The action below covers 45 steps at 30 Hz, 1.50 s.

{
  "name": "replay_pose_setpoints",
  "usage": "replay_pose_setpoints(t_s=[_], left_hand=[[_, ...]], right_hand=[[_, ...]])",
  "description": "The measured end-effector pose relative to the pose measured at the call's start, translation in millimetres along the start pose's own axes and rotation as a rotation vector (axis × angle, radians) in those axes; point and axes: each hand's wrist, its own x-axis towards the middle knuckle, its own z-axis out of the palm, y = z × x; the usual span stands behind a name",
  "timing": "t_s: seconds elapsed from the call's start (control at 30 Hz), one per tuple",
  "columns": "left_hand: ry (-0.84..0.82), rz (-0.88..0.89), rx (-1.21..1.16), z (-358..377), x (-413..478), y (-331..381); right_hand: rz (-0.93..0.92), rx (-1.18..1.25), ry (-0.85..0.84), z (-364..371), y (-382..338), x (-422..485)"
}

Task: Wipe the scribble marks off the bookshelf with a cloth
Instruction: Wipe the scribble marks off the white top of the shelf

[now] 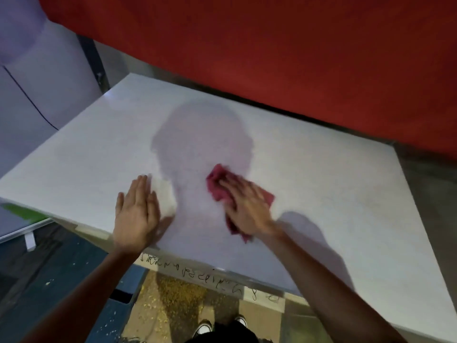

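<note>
**Cloth on the top panel, scribbles along the near edge**

Far left, a thin black cable [27, 97] runs down a pale lilac surface, well apart from the work. Next comes the left hand [137, 214]: flat, fingers straight and together, palm down on the white flat top panel of the bookshelf [333, 194] near its near-left edge. It holds nothing and looks like a brace.

Just right of it and lower, the black scribble marks [197, 271] sit on the shelf's near front edge, above tan floor with yellow grit [178, 293]. The band's long axis runs left to right along that edge.

At centre, the right hand [244, 206] lies on the crumpled red-pink cloth [216, 180], fingers spread, pressing it to the panel; motion blur hides whether the thumb hooks any fabric. The hands are apart. The cloth's long axis runs roughly far-left to near-right, w/ a tail poking out near the wrist.

Judgement: the step is rubbing the top, but the visible ink is on the front edge. To do it well, bunch the cloth under the fingertips, brace w/ the left hand, and stroke along the band's length, not across, w/ firm pressure.
</note>
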Motion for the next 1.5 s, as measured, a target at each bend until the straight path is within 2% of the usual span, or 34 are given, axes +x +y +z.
replay_pose_setpoints(t_s=[0.03, 0.13, 0.17, 0.23, 0.27, 0.33, 0.43, 0.5, 0.57, 0.63, 0.73, 0.8, 0.9, 0.97, 1.03, 1.23, 1.37, 1.5], left_hand=[[0.006, -0.008, -0.015, -0.1, -0.7, 0.9], [0.017, 0.005, 0.002, 5.2, 2.2, 0.5], [0.015, 0.007, 0.006, 5.7, 3.3, 0.4], [0.010, 0.003, -0.012, 5.2, 2.7, 0.7], [0.007, 0.005, -0.015, 4.0, 2.7, 1.4], [-0.017, 0.035, 0.006, 1.5, 2.8, 0.8], [-0.063, 0.087, 0.044, -1.5, 0.6, -1.7], [-0.066, 0.114, 0.067, -1.2, -1.1, -2.3], [-0.067, 0.137, 0.096, -1.6, -1.6, -4.0], [-0.076, 0.146, 0.126, -0.4, -2.6, -3.2], [-0.100, 0.119, 0.134, -0.7, -2.0, 3.6], [-0.109, 0.114, 0.144, -2.1, -0.4, 6.3], [-0.097, 0.135, 0.139, -3.8, 1.0, 7.1], [-0.093, 0.147, 0.140, -3.4, 1.3, 5.2], [-0.115, 0.142, 0.161, -1.3, 2.5, 2.5], [-0.117, 0.153, 0.175, 3.5, 8.2, -5.1], [-0.080, 0.166, 0.166, 0.1, 2.9, -5.5], [-0.089, 0.191, 0.168, -3.8, 0.8, -6.5]], right_hand=[[0.153, -0.027, 0.044, -15.9, 40.0, -3.7], [0.762, -0.042, 0.070, -63.3, 128.7, -18.0], [0.889, -0.062, 0.061, -69.4, 136.8, -17.8], [0.980, -0.110, 0.055, -61.5, 122.4, -6.0], [0.965, -0.116, 0.040, -52.1, 103.4, 1.8], [0.806, -0.096, -0.012, -31.1, 49.3, 9.3], [0.392, -0.087, -0.062, -5.1, -26.0, -15.9], [0.227, -0.057, -0.032, -6.6, -39.2, -56.0], [0.216, -0.047, -0.024, -21.3, -15.5, -101.6], [0.402, -0.069, 0.002, -50.4, 31.4, -143.3], [0.872, -0.115, 0.111, -91.0, 111.9, -184.4], [1.167, -0.110, 0.146, -105.8, 147.0, -177.8], [1.378, -0.063, 0.128, -107.9, 169.0, -132.2], [1.330, -0.052, 0.062, -102.7, 167.5, -96.7], [1.195, -0.086, -0.009, -90.8, 152.2, -66.0], [0.706, -0.109, -0.114, -35.7, 25.0, -5.8], [0.341, -0.082, -0.140, -12.6, -65.8, -13.8], [0.196, -0.012, -0.190, -12.1, -87.0, -54.1]])
